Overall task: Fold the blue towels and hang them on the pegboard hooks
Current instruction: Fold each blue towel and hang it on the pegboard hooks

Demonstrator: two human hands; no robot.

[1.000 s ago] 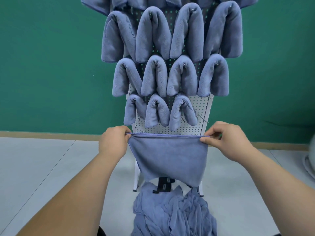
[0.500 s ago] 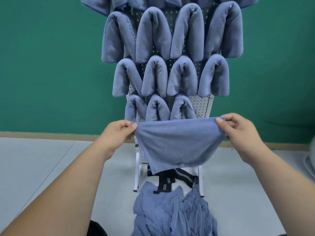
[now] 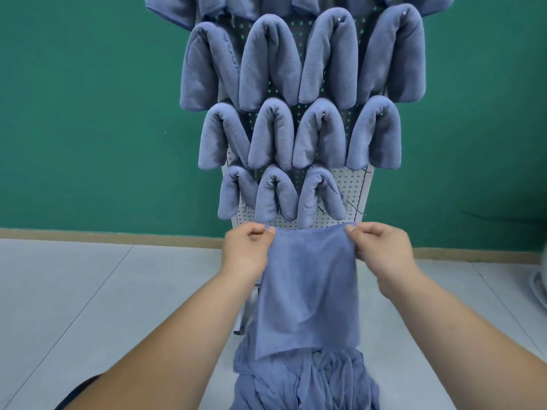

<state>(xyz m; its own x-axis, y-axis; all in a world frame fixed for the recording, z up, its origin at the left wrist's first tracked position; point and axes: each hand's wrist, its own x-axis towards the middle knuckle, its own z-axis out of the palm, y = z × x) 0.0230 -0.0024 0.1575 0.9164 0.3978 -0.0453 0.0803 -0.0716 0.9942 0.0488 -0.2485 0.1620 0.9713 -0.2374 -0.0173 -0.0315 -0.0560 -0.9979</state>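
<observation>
I hold a blue towel just below the pegboard. My left hand pinches its top left corner and my right hand pinches its top right corner. The towel hangs between them, its lower edge touching the towel pile below the pegboard.

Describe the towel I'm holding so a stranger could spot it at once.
Find the white pegboard against the green wall, hung with rows of folded towels. Below its bottom row, the held towel hangs between the left hand and right hand, pinched at its top corners. Unlike the plump ones and the crumpled pile beneath, it hangs flat and smooth.
</observation>
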